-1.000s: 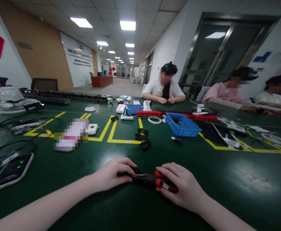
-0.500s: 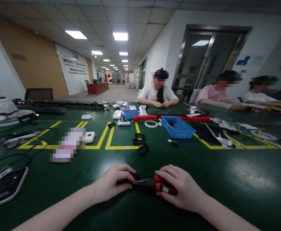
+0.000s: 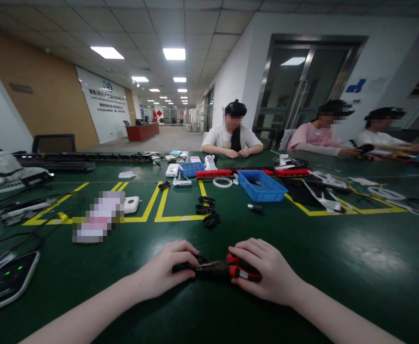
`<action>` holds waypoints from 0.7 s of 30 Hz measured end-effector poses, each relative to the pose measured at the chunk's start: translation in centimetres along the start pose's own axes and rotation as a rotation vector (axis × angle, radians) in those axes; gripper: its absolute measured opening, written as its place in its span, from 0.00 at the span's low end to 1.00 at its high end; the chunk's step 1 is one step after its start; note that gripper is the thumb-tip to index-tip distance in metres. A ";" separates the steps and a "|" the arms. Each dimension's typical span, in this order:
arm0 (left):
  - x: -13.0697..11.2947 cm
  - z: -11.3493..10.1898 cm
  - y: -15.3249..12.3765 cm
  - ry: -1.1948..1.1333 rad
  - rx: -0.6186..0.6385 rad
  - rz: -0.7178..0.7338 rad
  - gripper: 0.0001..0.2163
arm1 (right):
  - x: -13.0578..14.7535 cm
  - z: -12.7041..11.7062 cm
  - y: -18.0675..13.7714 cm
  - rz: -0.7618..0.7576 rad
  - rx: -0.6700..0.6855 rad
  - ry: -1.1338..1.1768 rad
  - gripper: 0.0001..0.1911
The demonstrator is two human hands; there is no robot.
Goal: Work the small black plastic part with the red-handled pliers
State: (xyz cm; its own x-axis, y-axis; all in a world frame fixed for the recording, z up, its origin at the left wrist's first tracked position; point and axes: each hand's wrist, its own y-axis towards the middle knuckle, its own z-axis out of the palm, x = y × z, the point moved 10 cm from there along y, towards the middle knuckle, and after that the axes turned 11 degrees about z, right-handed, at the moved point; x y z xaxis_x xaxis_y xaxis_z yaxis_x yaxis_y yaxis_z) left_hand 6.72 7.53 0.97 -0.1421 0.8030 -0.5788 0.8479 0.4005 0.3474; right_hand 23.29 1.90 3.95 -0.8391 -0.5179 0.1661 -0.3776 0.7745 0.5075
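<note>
My right hand is closed round the red-and-black handles of a pair of pliers. The jaws point left and meet a small black part pinched between the thumb and fingers of my left hand. Much of that part is covered by my fingers, so its kind is unclear. Both hands are low over the green table. Beyond them lie several small black pieces in a short column, with a black cylinder off to their right.
A blue bin stands farther back, near a red strip and a smaller blue bin. To the left are a blurred pinkish sheet, a white gadget and a dark-screened device. A person sits opposite; two more are at right.
The view has shifted slightly. My hands keep the same holds, with the plier jaws still at the black part. A person at the right has a dark object raised in hand.
</note>
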 end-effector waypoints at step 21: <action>0.3 0.2 0.0 -0.010 0.010 0.018 0.09 | 0.4 -0.4 0.4 -0.010 -0.002 0.001 0.24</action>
State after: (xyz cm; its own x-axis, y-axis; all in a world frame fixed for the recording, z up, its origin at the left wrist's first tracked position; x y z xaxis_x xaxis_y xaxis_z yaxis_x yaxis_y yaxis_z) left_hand 6.76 7.66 0.68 -0.1212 0.8055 -0.5800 0.8555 0.3811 0.3505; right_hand 22.95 1.79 4.56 -0.8349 -0.5262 0.1613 -0.3856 0.7685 0.5107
